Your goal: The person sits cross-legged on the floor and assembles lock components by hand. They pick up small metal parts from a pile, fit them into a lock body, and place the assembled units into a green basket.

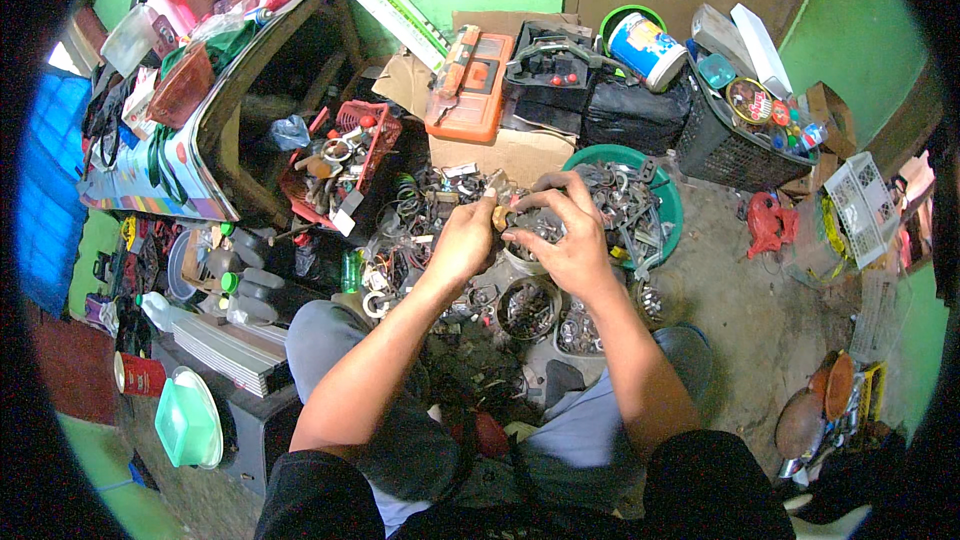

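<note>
Before me, my left hand [467, 240] is closed, its thumb pointing up, on a small brass-coloured piece [500, 218]. My right hand [577, 240] curves in from the other side, thumb and fingertips at the same piece. What exactly the piece is cannot be made out. Below the hands stands a round tin of small dark metal bits [528, 310]. Beside it sits a tray of small metal parts [580, 330]. Loose metal and wire scrap [405, 255] is heaped left of the hands. A green basin [672, 210] with more scrap stands behind my right hand.
A red basket [380, 120] of mixed parts stands at the left, near a wooden table. An orange toolbox [470, 90] lies at the back on cardboard. A dark crate [725, 145] holds containers at the back right. A grey box [240, 430] is near my left knee.
</note>
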Action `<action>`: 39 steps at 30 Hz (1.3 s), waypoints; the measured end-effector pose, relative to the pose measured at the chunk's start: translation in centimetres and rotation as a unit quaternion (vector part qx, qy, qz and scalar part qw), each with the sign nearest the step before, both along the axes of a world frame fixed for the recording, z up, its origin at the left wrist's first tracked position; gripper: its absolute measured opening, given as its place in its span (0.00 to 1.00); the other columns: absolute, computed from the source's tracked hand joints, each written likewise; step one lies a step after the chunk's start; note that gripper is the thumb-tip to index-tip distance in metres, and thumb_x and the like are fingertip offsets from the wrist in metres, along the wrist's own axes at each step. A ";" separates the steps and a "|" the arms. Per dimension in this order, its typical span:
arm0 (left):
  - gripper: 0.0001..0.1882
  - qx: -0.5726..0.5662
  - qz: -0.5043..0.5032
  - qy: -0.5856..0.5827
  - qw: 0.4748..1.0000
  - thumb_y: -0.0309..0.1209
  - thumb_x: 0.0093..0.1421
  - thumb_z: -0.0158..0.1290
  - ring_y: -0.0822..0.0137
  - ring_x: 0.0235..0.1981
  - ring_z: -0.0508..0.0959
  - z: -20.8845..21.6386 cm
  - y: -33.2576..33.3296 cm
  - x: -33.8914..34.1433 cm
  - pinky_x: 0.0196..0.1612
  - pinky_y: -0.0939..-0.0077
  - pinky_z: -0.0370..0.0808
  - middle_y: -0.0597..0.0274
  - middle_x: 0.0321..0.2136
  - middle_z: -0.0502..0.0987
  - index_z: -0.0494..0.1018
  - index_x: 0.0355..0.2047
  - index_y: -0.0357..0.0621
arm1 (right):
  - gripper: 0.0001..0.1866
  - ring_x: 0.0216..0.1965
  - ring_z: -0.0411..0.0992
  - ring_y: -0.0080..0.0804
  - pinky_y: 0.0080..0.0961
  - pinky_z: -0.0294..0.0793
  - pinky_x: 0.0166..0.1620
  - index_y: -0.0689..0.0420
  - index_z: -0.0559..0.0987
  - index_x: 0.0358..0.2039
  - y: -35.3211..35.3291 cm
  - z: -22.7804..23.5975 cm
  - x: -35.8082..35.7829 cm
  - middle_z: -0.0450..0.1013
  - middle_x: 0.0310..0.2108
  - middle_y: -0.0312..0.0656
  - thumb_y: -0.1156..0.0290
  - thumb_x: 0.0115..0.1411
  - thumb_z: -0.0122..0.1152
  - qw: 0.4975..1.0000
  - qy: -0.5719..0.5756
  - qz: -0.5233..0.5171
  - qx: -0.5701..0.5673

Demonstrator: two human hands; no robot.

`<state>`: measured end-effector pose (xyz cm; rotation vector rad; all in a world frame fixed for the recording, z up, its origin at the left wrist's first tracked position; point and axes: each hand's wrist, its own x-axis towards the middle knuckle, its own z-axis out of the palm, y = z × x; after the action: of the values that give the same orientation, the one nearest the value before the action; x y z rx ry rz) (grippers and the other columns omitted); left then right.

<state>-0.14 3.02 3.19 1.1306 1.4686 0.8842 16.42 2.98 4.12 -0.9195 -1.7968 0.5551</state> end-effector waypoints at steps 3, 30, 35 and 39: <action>0.29 0.059 -0.009 0.081 0.995 0.48 0.67 0.36 0.67 0.21 0.73 -0.2 0.0 0.3 0.26 0.70 0.67 0.58 0.19 0.74 0.76 0.30 0.34 | 0.14 0.43 0.71 0.37 0.30 0.70 0.46 0.59 0.80 0.30 0.1 -0.1 0.3 0.72 0.38 0.43 0.75 0.41 0.72 1.000 -0.010 0.006 0.028; 0.23 0.198 0.035 0.379 0.903 0.41 0.64 0.43 0.37 0.29 0.78 1.9 1.3 -2.4 0.38 0.50 0.75 0.33 0.22 0.74 0.78 0.27 0.33 | 0.08 0.38 0.70 0.57 0.41 0.69 0.40 0.65 0.70 0.34 1.4 0.7 3.9 0.68 0.34 0.55 0.80 0.53 0.56 0.995 -0.046 -0.079 0.041; 0.25 0.179 0.072 0.281 0.940 0.43 0.66 0.42 0.39 0.29 0.78 3.2 0.9 -3.1 0.36 0.53 0.72 0.35 0.20 0.74 0.75 0.27 0.29 | 0.11 0.37 0.71 0.53 0.41 0.70 0.41 0.65 0.74 0.35 0.6 0.1 6.1 0.70 0.33 0.54 0.73 0.53 0.62 0.983 -0.173 0.041 -0.054; 0.27 0.121 0.047 0.199 0.971 0.45 0.66 0.42 0.46 0.29 0.80 2.4 0.6 -2.4 0.36 0.58 0.72 0.37 0.21 0.75 0.74 0.30 0.28 | 0.11 0.38 0.72 0.41 0.30 0.74 0.38 0.62 0.76 0.34 0.4 -3.4 6.1 0.72 0.34 0.48 0.71 0.52 0.64 0.941 -0.311 0.131 -0.037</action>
<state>-2.53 3.61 5.56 1.4945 1.7862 0.9595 22.54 3.38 0.73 -0.9811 -2.5113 0.5358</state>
